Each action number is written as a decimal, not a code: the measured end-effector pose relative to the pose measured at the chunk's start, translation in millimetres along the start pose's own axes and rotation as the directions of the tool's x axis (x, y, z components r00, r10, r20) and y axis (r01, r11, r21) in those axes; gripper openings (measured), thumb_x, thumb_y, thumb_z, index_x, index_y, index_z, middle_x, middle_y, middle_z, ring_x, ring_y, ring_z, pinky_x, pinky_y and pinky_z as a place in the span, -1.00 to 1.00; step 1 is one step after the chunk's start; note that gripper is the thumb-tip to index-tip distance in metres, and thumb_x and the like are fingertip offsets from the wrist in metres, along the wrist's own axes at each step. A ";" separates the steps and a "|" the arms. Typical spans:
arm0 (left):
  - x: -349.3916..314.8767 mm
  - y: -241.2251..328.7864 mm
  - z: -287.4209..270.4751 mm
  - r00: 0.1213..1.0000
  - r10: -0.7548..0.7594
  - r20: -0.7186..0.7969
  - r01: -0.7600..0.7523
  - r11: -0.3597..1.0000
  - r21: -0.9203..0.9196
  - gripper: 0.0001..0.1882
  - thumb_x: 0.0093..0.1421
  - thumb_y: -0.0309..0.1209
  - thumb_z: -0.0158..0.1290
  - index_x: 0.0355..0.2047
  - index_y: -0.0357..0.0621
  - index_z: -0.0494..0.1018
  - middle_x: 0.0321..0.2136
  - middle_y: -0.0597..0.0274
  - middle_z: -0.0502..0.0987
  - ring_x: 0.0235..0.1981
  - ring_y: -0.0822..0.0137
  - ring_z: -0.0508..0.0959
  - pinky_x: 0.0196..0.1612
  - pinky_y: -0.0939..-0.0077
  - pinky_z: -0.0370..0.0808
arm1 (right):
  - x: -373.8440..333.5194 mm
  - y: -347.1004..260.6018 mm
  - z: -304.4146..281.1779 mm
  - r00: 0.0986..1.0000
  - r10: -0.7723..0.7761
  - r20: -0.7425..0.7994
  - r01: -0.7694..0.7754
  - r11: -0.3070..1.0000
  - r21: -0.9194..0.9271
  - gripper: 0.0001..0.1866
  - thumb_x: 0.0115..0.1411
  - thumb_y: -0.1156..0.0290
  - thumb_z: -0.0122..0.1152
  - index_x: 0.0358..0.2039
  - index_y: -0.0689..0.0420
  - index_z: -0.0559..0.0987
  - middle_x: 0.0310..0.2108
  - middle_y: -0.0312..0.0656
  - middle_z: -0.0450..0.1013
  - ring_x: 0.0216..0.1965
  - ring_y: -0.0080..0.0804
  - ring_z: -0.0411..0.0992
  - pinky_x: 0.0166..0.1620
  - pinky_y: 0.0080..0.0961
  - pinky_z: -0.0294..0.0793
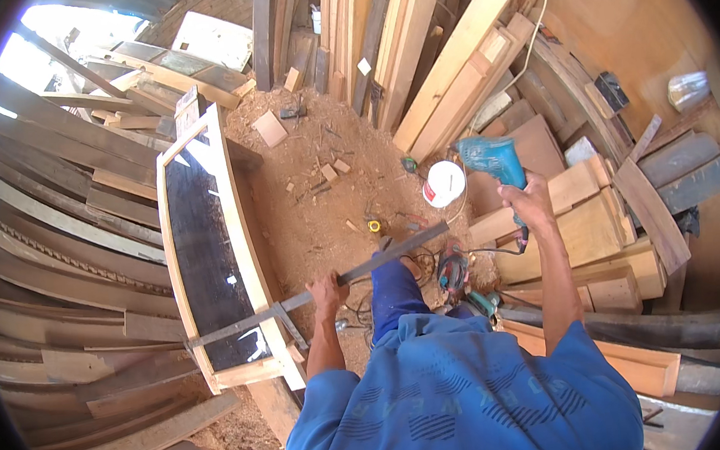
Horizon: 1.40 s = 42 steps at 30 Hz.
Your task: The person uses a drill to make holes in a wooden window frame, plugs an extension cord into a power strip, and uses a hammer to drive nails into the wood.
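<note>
My left hand (327,295) is closed around the bar of a long metal bar clamp (396,253). The clamp lies across the near end of a light wooden frame (242,226), its sliding jaw by the frame's right side. Inside the frame is a dark surface (200,237) with a few white patches. Off to the right, my right hand (529,201) grips a teal power drill (494,157) by its handle. The drill points left, above stacked boards, and a dark cord hangs from its handle. It touches nothing that I can see.
A white bucket (444,184) stands left of the drill. A yellow tape measure (374,225), a red power tool (452,268) and cords lie near my legs. Sawdust and offcuts cover the floor (308,212). Stacked planks (68,273) line the left; upright boards (450,74) lean at the back.
</note>
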<state>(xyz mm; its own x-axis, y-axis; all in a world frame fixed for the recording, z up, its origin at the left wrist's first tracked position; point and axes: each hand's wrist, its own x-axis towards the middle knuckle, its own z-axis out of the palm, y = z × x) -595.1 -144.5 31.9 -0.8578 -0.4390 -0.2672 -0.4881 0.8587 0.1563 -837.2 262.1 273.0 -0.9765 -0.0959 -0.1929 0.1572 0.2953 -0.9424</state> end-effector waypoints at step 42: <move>-15.8 44.2 -26.8 0.870 -0.480 -0.111 0.392 0.811 -0.434 -0.80 -0.08 -0.44 0.17 -0.37 -0.09 0.59 0.03 0.04 0.48 0.30 -0.06 0.26 0.39 -0.07 0.09 | 272.0 105.4 509.4 0.466 0.425 0.776 -0.023 0.883 -0.470 -0.85 0.05 0.39 0.36 -0.41 0.19 0.63 -0.56 -0.25 0.53 -0.64 -0.48 0.45 -0.58 -0.52 0.39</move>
<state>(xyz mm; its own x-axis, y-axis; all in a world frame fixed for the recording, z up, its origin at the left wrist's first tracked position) -607.4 -106.8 68.6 -0.5302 -0.8234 -0.2024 -0.8019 0.4095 0.4350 -1011.2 -217.0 -18.1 -0.2745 -0.6569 -0.7023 0.0916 0.7091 -0.6991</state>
